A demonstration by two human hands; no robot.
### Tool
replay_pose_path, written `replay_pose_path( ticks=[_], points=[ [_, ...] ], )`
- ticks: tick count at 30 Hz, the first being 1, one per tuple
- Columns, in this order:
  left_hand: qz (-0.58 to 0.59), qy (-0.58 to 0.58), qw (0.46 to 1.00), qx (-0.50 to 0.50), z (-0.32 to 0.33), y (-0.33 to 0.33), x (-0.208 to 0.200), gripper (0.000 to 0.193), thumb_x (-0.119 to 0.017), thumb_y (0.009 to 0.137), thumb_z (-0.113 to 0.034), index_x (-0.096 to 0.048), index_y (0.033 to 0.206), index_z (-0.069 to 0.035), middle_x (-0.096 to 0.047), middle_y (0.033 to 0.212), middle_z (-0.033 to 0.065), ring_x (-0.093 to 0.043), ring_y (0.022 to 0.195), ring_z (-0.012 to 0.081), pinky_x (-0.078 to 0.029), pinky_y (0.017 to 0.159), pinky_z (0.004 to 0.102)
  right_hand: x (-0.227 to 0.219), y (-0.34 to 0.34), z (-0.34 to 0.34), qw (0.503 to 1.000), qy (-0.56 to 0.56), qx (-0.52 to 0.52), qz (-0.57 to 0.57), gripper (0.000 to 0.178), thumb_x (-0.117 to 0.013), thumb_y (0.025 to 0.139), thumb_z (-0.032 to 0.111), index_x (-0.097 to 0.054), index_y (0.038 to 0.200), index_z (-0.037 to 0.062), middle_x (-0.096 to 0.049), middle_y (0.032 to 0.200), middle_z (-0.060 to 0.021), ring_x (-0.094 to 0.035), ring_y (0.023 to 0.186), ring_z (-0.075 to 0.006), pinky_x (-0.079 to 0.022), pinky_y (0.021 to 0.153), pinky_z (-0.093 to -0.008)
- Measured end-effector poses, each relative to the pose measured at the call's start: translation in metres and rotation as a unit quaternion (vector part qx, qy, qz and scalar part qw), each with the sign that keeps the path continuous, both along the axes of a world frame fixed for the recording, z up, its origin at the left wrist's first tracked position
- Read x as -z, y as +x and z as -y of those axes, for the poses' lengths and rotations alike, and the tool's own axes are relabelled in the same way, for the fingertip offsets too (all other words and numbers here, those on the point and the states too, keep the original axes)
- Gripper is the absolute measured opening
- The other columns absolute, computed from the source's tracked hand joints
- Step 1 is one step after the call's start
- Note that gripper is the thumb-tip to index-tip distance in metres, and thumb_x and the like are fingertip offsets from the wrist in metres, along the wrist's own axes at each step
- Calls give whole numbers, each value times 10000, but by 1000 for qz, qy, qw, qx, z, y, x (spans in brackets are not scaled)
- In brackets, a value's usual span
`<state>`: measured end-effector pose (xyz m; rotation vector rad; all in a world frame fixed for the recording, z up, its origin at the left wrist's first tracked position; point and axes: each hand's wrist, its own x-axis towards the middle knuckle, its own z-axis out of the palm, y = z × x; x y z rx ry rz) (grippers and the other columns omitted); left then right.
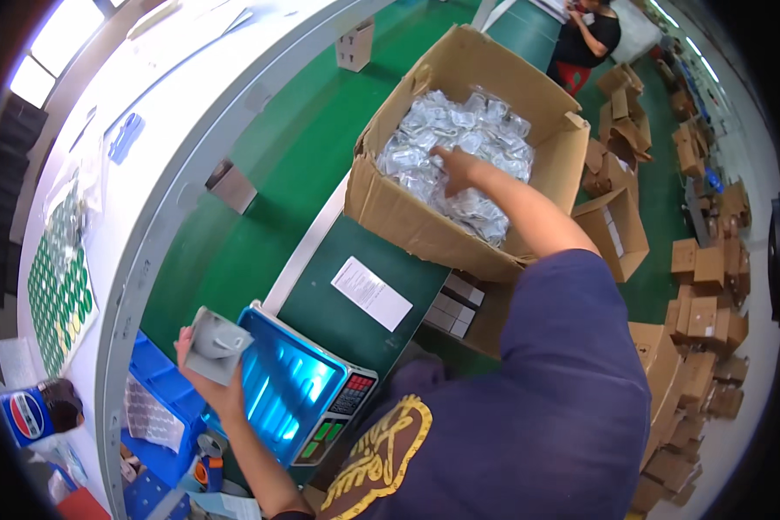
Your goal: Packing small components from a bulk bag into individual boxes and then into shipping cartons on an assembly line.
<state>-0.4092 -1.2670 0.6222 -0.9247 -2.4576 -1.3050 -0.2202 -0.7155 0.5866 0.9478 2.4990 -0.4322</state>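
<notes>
My left hand is closed around a small open-topped whitish box. Inside the box lies a white item that I cannot make out fully. On the far side, my right hand reaches into a large cardboard box, its visible fingers apart. Clear plastic bags with small pale contents fill that box, and the fingers touch them. Just right of my left hand is a scale with a shiny blue pan and a keypad.
A white printed sheet lies on the green tabletop. Blue bins stand at lower left, below a white shelf. Several cardboard cartons line the right side. Another person sits at the far top.
</notes>
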Motion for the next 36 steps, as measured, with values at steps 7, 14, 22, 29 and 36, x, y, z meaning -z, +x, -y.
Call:
replay_pose_path(
  ticks=[7,14,22,29,36],
  points=[
    [224,132,957,-126,-48,103,-31,1083,-939,564,-240,-259,1377,-17,-412,1312,151,-452,1214,282,-378,1033,407,-119,43,38,925,-9,89,-368,290,-619,903,144,-648,1153,-1,-696,1065,-134,-659,1002,-214,-498,868,-323],
    [8,93,982,-166,-40,143,-44,996,-923,563,-175,-303,1332,-54,-411,1244,147,-435,1160,303,-359,992,405,-215,15,327,656,-317,-29,-685,213,-574,924,-2,-619,1131,-17,-685,978,-134,-668,872,-186,-537,790,-312],
    [41,115,984,-133,-1,164,-43,1037,-899,584,-157,-251,1384,-41,-399,1254,173,-415,1156,325,-356,992,426,-178,-10,413,738,-182,-299,-578,269,-731,812,102,-585,1033,57,-532,1143,-142,-550,1098,-347,-472,900,-388],
    [39,105,993,28,63,190,-80,1028,-901,610,-260,-309,1428,-66,-445,1296,231,-546,1158,303,-521,887,395,-149,34,405,699,-547,-251,-387,800,-798,752,346,-395,1397,98,-277,1504,-199,-285,1407,-336,-294,1110,-465],
    [352,170,910,138,83,195,-66,591,-811,720,-174,-489,1205,-76,-409,1258,155,-539,1139,285,-498,917,360,-141,41,422,795,-476,-242,-288,611,-726,765,332,-476,1278,114,-412,1243,-171,-469,1149,-295,-461,950,-408]
  ],
)
